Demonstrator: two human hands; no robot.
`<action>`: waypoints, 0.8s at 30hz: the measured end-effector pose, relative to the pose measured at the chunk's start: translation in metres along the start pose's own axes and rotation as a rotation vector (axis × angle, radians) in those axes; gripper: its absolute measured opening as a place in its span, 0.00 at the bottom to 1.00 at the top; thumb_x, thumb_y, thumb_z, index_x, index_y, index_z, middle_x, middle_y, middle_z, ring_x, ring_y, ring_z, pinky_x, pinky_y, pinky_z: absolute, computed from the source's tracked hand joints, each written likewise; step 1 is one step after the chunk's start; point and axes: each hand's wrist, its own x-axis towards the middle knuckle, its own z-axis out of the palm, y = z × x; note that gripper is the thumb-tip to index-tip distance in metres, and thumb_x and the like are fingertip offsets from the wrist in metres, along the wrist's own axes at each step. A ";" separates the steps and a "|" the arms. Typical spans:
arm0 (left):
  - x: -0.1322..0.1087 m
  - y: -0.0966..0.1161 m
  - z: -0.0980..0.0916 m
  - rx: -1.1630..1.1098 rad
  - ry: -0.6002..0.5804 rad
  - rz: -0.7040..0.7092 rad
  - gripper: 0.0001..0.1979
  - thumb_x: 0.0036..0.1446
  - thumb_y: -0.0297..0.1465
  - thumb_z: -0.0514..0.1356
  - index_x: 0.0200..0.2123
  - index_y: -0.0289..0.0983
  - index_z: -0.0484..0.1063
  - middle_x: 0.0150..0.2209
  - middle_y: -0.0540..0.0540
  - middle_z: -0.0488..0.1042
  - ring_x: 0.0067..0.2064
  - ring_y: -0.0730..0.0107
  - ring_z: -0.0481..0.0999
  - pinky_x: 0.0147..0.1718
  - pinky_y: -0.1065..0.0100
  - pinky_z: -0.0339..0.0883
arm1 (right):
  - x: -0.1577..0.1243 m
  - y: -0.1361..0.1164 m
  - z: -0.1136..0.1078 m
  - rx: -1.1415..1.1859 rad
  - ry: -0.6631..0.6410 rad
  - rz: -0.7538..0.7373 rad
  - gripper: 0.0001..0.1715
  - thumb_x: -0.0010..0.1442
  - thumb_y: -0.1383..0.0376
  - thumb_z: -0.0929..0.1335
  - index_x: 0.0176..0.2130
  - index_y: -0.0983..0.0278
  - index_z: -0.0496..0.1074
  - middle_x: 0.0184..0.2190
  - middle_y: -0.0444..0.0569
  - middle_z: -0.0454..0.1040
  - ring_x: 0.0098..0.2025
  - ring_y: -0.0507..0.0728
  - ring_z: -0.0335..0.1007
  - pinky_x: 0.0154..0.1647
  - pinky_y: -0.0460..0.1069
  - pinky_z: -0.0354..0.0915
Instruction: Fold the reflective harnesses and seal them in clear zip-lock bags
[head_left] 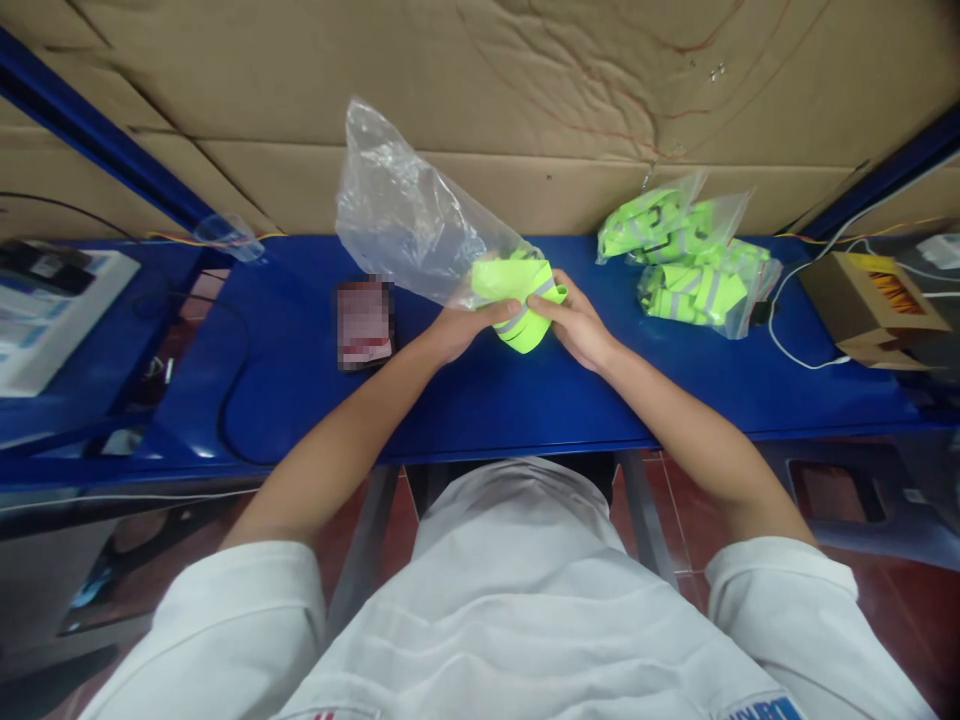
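Note:
A folded neon-yellow reflective strap (519,285) with a grey stripe is held between my two hands above the blue table. My left hand (466,325) grips its left side, thumb pressed on top. On the other side, my right hand (579,322) pinches the strap, its thumb on the front. A clear plastic bag (416,210) stretches up and left from the strap, its lower end at my left hand. Whether part of the strap lies inside the bag I cannot tell. My left fingers are partly hidden behind the strap and bag.
Several clear bags of neon-yellow straps (694,290) lie at the back right. Beyond them is an open cardboard box (870,310) near a white cable (787,345). Left of my hands lies a blurred-out flat object (365,325); a clear cup (232,238) lies behind on the blue table (300,410).

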 end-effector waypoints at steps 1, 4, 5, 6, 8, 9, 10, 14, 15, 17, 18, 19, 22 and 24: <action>-0.001 0.002 0.001 -0.016 0.004 -0.006 0.36 0.41 0.48 0.83 0.53 0.44 0.82 0.57 0.43 0.82 0.69 0.46 0.74 0.73 0.47 0.64 | 0.000 -0.001 -0.001 -0.017 -0.025 -0.008 0.29 0.56 0.50 0.81 0.50 0.56 0.72 0.47 0.44 0.79 0.54 0.61 0.76 0.63 0.57 0.71; -0.003 0.009 0.005 -0.077 -0.017 -0.041 0.36 0.40 0.49 0.83 0.52 0.42 0.82 0.57 0.42 0.82 0.68 0.44 0.75 0.71 0.48 0.67 | -0.001 0.002 -0.003 -0.038 -0.073 0.017 0.28 0.57 0.51 0.81 0.51 0.55 0.73 0.49 0.44 0.79 0.55 0.62 0.76 0.66 0.58 0.69; -0.004 0.009 0.005 -0.098 -0.038 -0.054 0.36 0.40 0.49 0.83 0.52 0.42 0.82 0.57 0.41 0.83 0.68 0.44 0.75 0.71 0.48 0.67 | -0.001 0.004 -0.003 -0.030 -0.073 0.042 0.28 0.57 0.51 0.81 0.51 0.55 0.72 0.50 0.44 0.79 0.56 0.62 0.75 0.67 0.59 0.69; -0.004 0.010 0.006 -0.118 -0.058 -0.070 0.36 0.41 0.50 0.83 0.51 0.42 0.82 0.57 0.41 0.83 0.68 0.44 0.75 0.70 0.48 0.68 | -0.001 0.006 -0.003 -0.016 -0.066 0.070 0.28 0.57 0.51 0.81 0.51 0.55 0.72 0.50 0.44 0.79 0.57 0.62 0.75 0.68 0.59 0.68; -0.004 0.008 0.005 -0.148 -0.082 -0.103 0.35 0.42 0.51 0.83 0.50 0.41 0.83 0.57 0.41 0.83 0.67 0.43 0.76 0.69 0.49 0.69 | -0.001 0.009 -0.001 0.034 -0.052 0.120 0.29 0.58 0.49 0.79 0.52 0.55 0.71 0.51 0.44 0.79 0.58 0.62 0.75 0.69 0.61 0.68; -0.004 0.007 0.004 -0.156 -0.086 -0.118 0.35 0.41 0.50 0.83 0.50 0.41 0.83 0.58 0.41 0.83 0.67 0.43 0.77 0.69 0.49 0.70 | -0.002 0.010 0.000 0.060 -0.050 0.131 0.29 0.59 0.47 0.78 0.53 0.55 0.71 0.52 0.45 0.79 0.58 0.63 0.75 0.68 0.61 0.69; -0.004 0.006 0.003 -0.160 -0.085 -0.131 0.34 0.41 0.49 0.83 0.49 0.40 0.83 0.57 0.41 0.83 0.66 0.42 0.77 0.68 0.49 0.70 | -0.002 0.010 0.001 0.072 -0.052 0.130 0.29 0.60 0.46 0.77 0.53 0.55 0.71 0.53 0.45 0.78 0.58 0.63 0.75 0.68 0.61 0.69; -0.004 0.005 0.001 -0.152 -0.080 -0.146 0.35 0.40 0.48 0.84 0.50 0.40 0.83 0.55 0.40 0.84 0.64 0.41 0.79 0.67 0.49 0.71 | -0.002 0.003 0.001 -0.086 -0.008 -0.014 0.27 0.62 0.43 0.76 0.50 0.55 0.72 0.49 0.45 0.77 0.54 0.61 0.75 0.64 0.58 0.72; -0.004 0.006 0.001 -0.154 -0.085 -0.137 0.36 0.40 0.48 0.84 0.51 0.40 0.84 0.55 0.39 0.84 0.64 0.42 0.79 0.67 0.49 0.71 | -0.003 0.001 0.000 -0.152 -0.001 -0.063 0.28 0.62 0.42 0.76 0.49 0.56 0.72 0.47 0.45 0.77 0.53 0.61 0.75 0.62 0.57 0.72; -0.004 0.010 0.003 -0.166 -0.091 -0.113 0.37 0.40 0.48 0.84 0.52 0.40 0.84 0.55 0.39 0.84 0.65 0.42 0.78 0.68 0.49 0.70 | -0.004 -0.004 -0.002 -0.264 -0.020 -0.147 0.29 0.62 0.39 0.76 0.48 0.56 0.72 0.46 0.45 0.77 0.52 0.61 0.75 0.60 0.58 0.73; -0.005 0.012 0.005 -0.170 -0.091 -0.107 0.37 0.39 0.48 0.84 0.52 0.40 0.84 0.56 0.39 0.84 0.65 0.42 0.78 0.68 0.48 0.70 | -0.005 -0.006 -0.003 -0.314 -0.040 -0.187 0.30 0.62 0.38 0.75 0.48 0.56 0.72 0.47 0.46 0.77 0.52 0.62 0.75 0.60 0.58 0.73; -0.005 0.015 0.006 -0.171 -0.091 -0.106 0.38 0.39 0.47 0.84 0.53 0.40 0.83 0.56 0.39 0.84 0.65 0.42 0.78 0.68 0.48 0.70 | -0.006 -0.008 -0.004 -0.365 -0.053 -0.231 0.31 0.62 0.37 0.75 0.49 0.56 0.72 0.47 0.46 0.77 0.52 0.62 0.75 0.60 0.59 0.73; -0.006 0.018 0.009 -0.164 -0.092 -0.122 0.39 0.39 0.46 0.85 0.54 0.40 0.83 0.56 0.38 0.84 0.64 0.42 0.80 0.67 0.47 0.72 | -0.009 -0.011 -0.004 -0.519 -0.034 -0.357 0.33 0.62 0.37 0.76 0.52 0.56 0.73 0.49 0.48 0.78 0.52 0.63 0.75 0.61 0.60 0.72; -0.006 0.017 0.008 -0.169 -0.101 -0.133 0.39 0.40 0.47 0.84 0.54 0.40 0.82 0.56 0.38 0.84 0.62 0.42 0.81 0.65 0.47 0.73 | -0.010 -0.012 -0.002 -0.563 0.005 -0.392 0.34 0.62 0.37 0.76 0.53 0.57 0.73 0.49 0.49 0.78 0.49 0.63 0.75 0.59 0.60 0.73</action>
